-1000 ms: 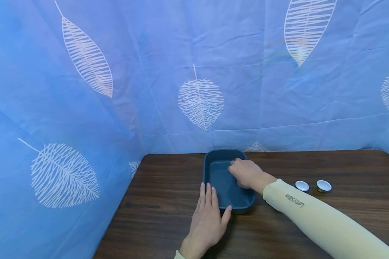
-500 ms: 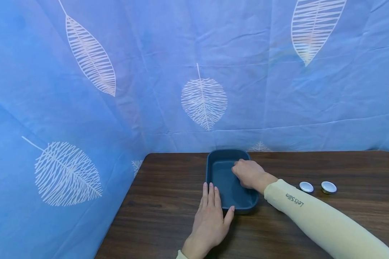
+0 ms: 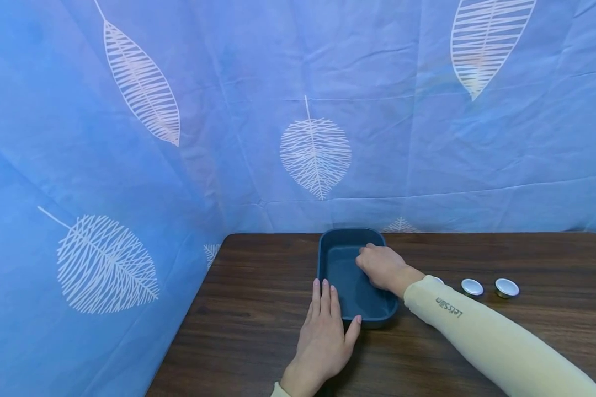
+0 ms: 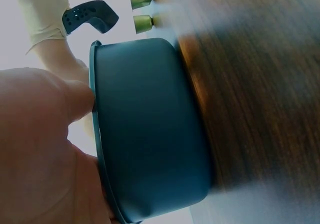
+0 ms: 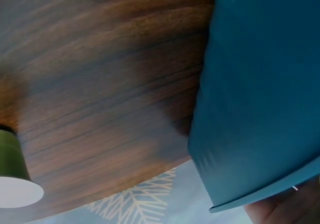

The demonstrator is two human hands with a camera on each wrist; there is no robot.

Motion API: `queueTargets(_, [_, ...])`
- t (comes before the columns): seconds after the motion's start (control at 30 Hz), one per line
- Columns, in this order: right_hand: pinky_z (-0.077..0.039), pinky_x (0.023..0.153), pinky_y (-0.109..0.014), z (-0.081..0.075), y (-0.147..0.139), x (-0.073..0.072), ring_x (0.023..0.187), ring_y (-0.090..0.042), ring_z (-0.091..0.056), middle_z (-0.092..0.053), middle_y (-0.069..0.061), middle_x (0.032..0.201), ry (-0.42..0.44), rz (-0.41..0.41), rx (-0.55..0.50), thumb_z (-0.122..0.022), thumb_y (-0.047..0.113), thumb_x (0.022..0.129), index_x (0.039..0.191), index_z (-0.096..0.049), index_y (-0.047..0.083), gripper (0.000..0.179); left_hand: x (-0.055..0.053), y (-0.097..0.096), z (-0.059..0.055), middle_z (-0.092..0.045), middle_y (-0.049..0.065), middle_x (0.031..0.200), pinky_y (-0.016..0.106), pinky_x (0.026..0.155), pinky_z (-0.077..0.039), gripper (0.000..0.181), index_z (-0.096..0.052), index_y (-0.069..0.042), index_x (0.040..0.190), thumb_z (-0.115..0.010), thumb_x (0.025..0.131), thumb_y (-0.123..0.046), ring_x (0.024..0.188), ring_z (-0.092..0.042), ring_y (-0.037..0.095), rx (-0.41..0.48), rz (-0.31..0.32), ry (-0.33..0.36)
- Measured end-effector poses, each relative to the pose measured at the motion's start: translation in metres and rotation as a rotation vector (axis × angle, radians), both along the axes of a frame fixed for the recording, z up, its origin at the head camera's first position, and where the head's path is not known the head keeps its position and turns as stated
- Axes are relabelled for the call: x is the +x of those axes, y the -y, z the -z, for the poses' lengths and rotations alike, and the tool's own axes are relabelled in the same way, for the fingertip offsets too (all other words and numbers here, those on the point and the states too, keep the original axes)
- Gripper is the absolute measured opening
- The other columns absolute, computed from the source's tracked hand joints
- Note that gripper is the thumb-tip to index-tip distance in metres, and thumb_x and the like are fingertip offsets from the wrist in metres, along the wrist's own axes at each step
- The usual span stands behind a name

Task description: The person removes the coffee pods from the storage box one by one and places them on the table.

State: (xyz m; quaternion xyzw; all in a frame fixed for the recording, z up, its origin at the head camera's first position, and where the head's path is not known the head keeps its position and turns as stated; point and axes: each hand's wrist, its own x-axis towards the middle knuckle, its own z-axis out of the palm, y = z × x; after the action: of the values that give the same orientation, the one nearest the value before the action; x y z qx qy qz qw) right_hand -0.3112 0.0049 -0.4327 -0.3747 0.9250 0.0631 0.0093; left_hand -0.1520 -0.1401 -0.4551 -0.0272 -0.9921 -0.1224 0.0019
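Observation:
A dark teal rectangular tub [image 3: 345, 275] stands on the wooden table, near its far edge. My left hand [image 3: 323, 339] rests on the tub's near left corner, fingers straight along the rim and thumb on the front edge. Over the tub's right side reaches my right hand [image 3: 383, 268], its fingers curled down inside. Whatever those fingers hold is hidden in the head view; the right wrist view shows only a bit of the fingers [image 5: 297, 206] past the rim. Right of the tub stand small green coffee capsules [image 4: 143, 23] with white lids, nearest the right forearm.
Two capsule lids [image 3: 472, 286] show fully beyond the pale sleeve [image 3: 482, 325], and a third lid [image 3: 437, 280] is partly covered by it. A blue leaf-print curtain [image 3: 258, 138] hangs behind the table [image 3: 238, 309] and along its left side.
The head view has shifted slightly, so everything sits a little further right. A third lid's edge now peeks out past the right sleeve. Both hands keep their places at the tub.

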Motion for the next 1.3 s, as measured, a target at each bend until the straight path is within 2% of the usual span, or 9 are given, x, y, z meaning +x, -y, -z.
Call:
queueTargets(0.47, [-0.056,0.081,-0.047,-0.001,0.003,-0.004,0.086,-0.025,-0.06,-0.067,-0.011,0.098,0.046,0.067,0.002,-0.067,0.011,0.091,0.106,-0.072,0.007,0.017,0.001,0.002,0.002,-0.01,0.01,0.164,0.048,0.115,-0.028,0.08,-0.023,-0.009,0.154,-0.031,0.097,-0.064,0.151,0.002,0.026,-0.004,0.002,0.0])
queueTargets(0.6, [-0.056,0.082,-0.046,-0.002,0.003,-0.006,0.085,-0.025,-0.061,-0.068,-0.01,0.096,0.066,0.057,-0.002,-0.068,0.01,0.09,0.105,-0.072,0.007,0.016,0.001,0.002,0.002,-0.01,0.011,0.164,0.048,0.116,-0.028,0.08,-0.023,-0.009,0.154,-0.031,0.097,-0.064,0.151,0.002,0.026,-0.004,0.002,0.001])
queueTargets(0.7, [-0.057,0.077,-0.043,-0.005,0.002,-0.006,0.078,-0.021,-0.061,-0.067,-0.008,0.09,0.089,0.037,-0.006,-0.068,0.008,0.089,0.101,-0.072,0.007,0.013,0.001,0.002,0.002,-0.01,0.01,0.164,0.048,0.116,-0.027,0.08,-0.023,-0.009,0.154,-0.031,0.097,-0.064,0.151,0.002,0.026,-0.005,0.001,0.005])
queueTargets(0.87, [-0.053,0.064,-0.034,-0.018,0.001,-0.006,0.066,-0.014,-0.055,-0.063,-0.005,0.08,0.149,0.028,0.004,-0.066,0.006,0.09,0.098,-0.07,0.008,0.009,0.0,0.002,0.003,-0.011,0.01,0.164,0.048,0.116,-0.027,0.08,-0.023,-0.009,0.154,-0.031,0.097,-0.064,0.151,0.002,0.027,-0.009,0.005,0.005])
queueTargets(1.03, [-0.053,0.065,-0.033,-0.035,-0.001,-0.003,0.07,-0.013,-0.057,-0.064,-0.003,0.085,0.204,0.041,0.017,-0.066,0.01,0.09,0.106,-0.07,0.009,0.016,-0.002,0.001,0.003,-0.011,0.011,0.163,0.048,0.116,-0.027,0.08,-0.023,-0.009,0.154,-0.03,0.097,-0.064,0.151,0.002,0.027,-0.01,0.007,0.0])
queueTargets(1.2, [-0.056,0.068,-0.035,-0.047,-0.005,-0.001,0.076,-0.013,-0.062,-0.067,-0.001,0.09,0.18,0.011,0.024,-0.072,0.017,0.086,0.108,-0.069,0.012,0.023,-0.003,0.0,0.001,-0.01,0.011,0.163,0.048,0.116,-0.026,0.08,-0.023,-0.008,0.154,-0.029,0.097,-0.064,0.151,0.003,0.027,-0.003,0.005,0.004])
queueTargets(1.3, [-0.056,0.066,-0.034,-0.052,-0.01,-0.001,0.073,-0.012,-0.062,-0.066,0.001,0.086,0.153,-0.004,-0.008,-0.076,0.021,0.083,0.104,-0.069,0.013,0.024,-0.002,-0.001,0.001,-0.009,0.011,0.164,0.048,0.117,-0.025,0.08,-0.022,-0.009,0.154,-0.028,0.097,-0.064,0.151,0.005,0.027,0.012,0.003,0.014])
